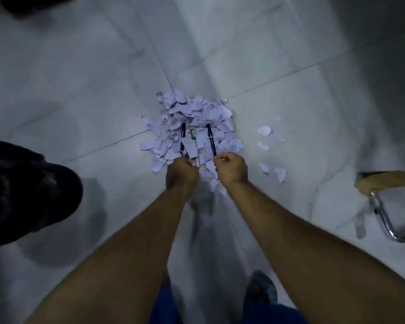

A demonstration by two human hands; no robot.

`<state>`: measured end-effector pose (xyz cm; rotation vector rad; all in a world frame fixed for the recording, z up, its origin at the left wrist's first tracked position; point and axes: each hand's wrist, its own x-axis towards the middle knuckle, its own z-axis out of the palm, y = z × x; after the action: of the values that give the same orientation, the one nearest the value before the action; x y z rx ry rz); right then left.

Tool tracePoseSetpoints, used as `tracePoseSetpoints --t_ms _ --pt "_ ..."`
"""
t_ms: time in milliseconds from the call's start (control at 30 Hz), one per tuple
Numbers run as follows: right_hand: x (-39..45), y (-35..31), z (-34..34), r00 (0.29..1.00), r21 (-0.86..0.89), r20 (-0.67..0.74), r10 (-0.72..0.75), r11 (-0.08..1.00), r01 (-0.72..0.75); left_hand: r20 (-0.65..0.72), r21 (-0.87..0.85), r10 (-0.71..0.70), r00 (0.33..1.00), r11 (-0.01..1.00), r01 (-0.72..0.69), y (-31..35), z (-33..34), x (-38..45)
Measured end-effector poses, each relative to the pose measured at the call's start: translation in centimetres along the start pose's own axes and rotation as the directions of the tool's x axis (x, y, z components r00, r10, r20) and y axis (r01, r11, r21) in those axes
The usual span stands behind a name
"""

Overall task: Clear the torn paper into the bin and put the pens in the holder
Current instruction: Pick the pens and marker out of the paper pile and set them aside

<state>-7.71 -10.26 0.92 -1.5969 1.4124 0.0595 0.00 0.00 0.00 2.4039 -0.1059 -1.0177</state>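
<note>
A heap of torn pale paper [192, 113] lies on the tiled floor where the grout lines meet. Three pens rest on the heap, pointing away from me: a black pen [183, 132] on the left, a green pen [192, 134] in the middle and a second black pen [211, 139] on the right. My left hand [181, 173] is closed at the near end of the left black pen, with scraps under its fingers. Closed in a fist, my right hand [232, 169] has its fingertips at the near end of the right black pen.
Loose paper scraps [264, 130] lie scattered right of the heap. A large dark rounded object [33, 195] sits at the left. A chair with a wooden seat and chrome leg [384, 181] stands at the right edge. My blue trousers and a shoe [262, 291] show below.
</note>
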Motion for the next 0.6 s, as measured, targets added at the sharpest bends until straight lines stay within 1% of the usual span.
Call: tracePoseSetpoints --t_ms 67,100,133,200,233,300,367,433,500,600 --pt "1.4 1.4 1.4 0.999 -0.058 -0.029 -0.036 0.998 0.035 -0.05 0.17 -0.043 0.998 0.984 0.051 -1.4 1.1 1.6" --pt "2.1 2.1 2.1 0.997 -0.08 -0.042 -0.064 0.995 0.061 -0.086 0.211 -0.046 0.995 0.976 0.063 -2.4 1.6 2.5" --pt "2.7 2.7 2.7 0.996 -0.092 -0.05 -0.078 0.993 0.073 -0.128 0.219 -0.032 0.991 0.974 0.06 -3.4 2.0 3.3" --pt "4.0 3.9 4.1 0.984 -0.105 -0.098 -0.149 0.985 0.139 -0.169 0.228 0.061 0.984 0.973 -0.021 -4.9 3.3 4.8" --pt "4.8 4.3 4.6 0.969 -0.121 -0.133 -0.209 0.974 0.194 -0.184 0.247 0.106 0.977 0.967 -0.058 -5.3 3.9 5.6" --pt "6.2 5.0 5.2 0.923 -0.211 -0.171 -0.344 0.928 0.307 -0.214 0.274 0.145 0.966 0.958 -0.083 -5.4 5.0 6.4" --pt "7.6 5.4 5.6 0.889 -0.273 -0.202 -0.411 0.895 0.352 -0.262 0.285 0.179 0.948 0.953 -0.102 -5.5 5.9 7.1" --pt "8.7 5.3 6.2 0.881 -0.295 -0.189 -0.435 0.88 0.372 -0.292 0.302 0.214 0.932 0.945 -0.122 -5.3 6.2 7.7" --pt "9.5 4.9 6.5 0.898 -0.328 -0.147 -0.415 0.877 0.351 -0.292 0.315 0.223 0.93 0.941 -0.127 -4.9 6.1 7.9" --pt "9.6 4.3 6.6 0.936 -0.325 -0.109 -0.334 0.902 0.284 -0.307 0.275 0.159 0.938 0.959 -0.072 -3.6 5.4 7.2"
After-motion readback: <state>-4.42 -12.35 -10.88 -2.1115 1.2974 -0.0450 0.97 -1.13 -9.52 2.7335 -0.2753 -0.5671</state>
